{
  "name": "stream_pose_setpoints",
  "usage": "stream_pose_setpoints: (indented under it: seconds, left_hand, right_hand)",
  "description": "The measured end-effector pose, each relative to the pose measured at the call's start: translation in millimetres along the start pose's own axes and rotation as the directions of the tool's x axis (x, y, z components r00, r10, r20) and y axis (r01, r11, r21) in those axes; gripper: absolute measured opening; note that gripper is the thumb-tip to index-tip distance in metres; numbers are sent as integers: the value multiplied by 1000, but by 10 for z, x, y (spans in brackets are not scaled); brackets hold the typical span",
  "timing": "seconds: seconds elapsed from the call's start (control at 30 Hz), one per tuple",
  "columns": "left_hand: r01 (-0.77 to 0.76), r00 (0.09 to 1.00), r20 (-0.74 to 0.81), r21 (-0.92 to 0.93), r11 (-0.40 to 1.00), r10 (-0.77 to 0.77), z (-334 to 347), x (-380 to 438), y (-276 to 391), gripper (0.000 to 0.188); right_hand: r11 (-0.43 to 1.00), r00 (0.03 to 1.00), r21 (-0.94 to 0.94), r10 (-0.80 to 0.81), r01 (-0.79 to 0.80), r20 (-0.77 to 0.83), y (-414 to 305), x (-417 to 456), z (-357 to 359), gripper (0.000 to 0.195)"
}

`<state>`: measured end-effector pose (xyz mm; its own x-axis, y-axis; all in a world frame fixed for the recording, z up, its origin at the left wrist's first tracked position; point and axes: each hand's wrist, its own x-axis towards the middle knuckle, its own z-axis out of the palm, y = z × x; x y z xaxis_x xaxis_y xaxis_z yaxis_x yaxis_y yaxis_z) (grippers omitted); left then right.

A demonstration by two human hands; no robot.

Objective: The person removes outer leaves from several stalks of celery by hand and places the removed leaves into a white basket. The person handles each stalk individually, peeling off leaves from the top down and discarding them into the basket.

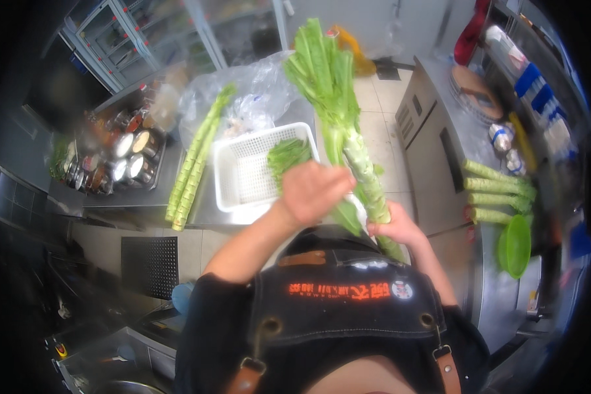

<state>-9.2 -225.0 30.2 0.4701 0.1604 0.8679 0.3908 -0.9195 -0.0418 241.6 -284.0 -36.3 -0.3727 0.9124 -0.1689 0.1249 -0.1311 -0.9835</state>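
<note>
My right hand (396, 225) grips the lower stem of a leafy celtuce stalk (367, 172), whose leafy top points away from me. Beside the stem, my left hand (317, 189) is raised with its fingers extended; whether it touches a leaf is unclear. One long leaf (347, 216) hangs down between the hands. Just beyond my left hand stands a white perforated plastic basket (248, 172) with a bunch of green leaves (289, 155) at its right side. Two stripped celtuce stalks (194, 162) lie side by side left of the basket, partly on a clear plastic bag (256, 81).
Metal containers (135, 147) fill a tray on the counter at the left. On the right-hand counter (490, 251) lie several celtuce stalks (495, 184), beside a green plastic bowl (514, 246). Farther back there is a round wooden board (475, 93). Glass-door refrigerators (143, 39) stand behind.
</note>
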Motion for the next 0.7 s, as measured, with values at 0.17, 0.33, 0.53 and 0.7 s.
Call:
stream_pose_setpoints:
  seconds: [0.17, 0.33, 0.53, 0.7]
  left_hand:
    - [112, 930, -339, -99, 989, -139, 44, 201, -42, 9]
    - [296, 555, -126, -894, 337, -822, -120, 587, -325, 20]
    - [545, 417, -257, -697, 466, -872, -75, 680, -231, 21]
    - [334, 582, -507, -564, 755, -636, 64, 487, -119, 17]
  right_hand:
    - [988, 980, -153, -36, 6, -197, 57, 36, 30, 36]
    - [880, 924, -474, -155, -32, -349, -89, -31, 236, 40]
    - [861, 890, -507, -206, -32, -407, -121, -45, 309, 37]
    - [873, 901, -487, -187, -30, -390, -135, -34, 297, 37]
